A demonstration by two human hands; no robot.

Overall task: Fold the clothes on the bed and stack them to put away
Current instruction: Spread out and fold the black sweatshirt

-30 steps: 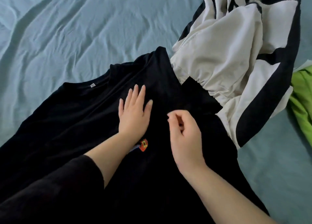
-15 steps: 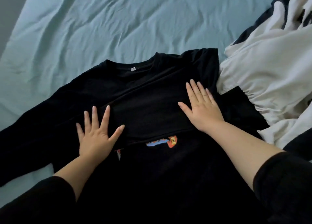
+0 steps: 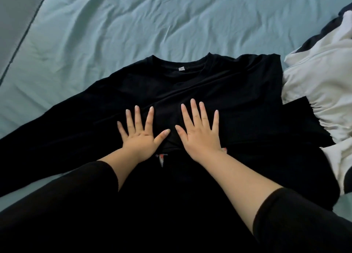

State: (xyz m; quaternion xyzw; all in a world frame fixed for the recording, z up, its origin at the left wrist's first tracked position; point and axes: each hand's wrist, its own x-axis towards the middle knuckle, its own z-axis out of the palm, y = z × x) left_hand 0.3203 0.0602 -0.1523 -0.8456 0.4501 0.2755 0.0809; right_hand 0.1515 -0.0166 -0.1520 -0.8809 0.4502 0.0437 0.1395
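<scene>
A black long-sleeved shirt (image 3: pixel 219 85) lies spread on the bed, collar with a small white tag toward the far side. One sleeve runs out to the left. My left hand (image 3: pixel 140 138) and my right hand (image 3: pixel 200 136) both press flat on the shirt's middle, fingers straight and spread, thumbs nearly meeting. A small red and white print (image 3: pixel 161 158) peeks out between my wrists, mostly covered by a fold and my hands.
A white and black garment (image 3: pixel 320 85) is heaped at the right, overlapping the shirt's right edge. The light blue bed sheet (image 3: pixel 133 24) stretches wrinkled beyond the shirt. The bed's left edge (image 3: pixel 21 37) runs along a grey surface.
My hands came together from wide apart to side by side at the shirt's middle. Earlier, my right hand had curled fingers; now it lies flat. The view shifted left.
</scene>
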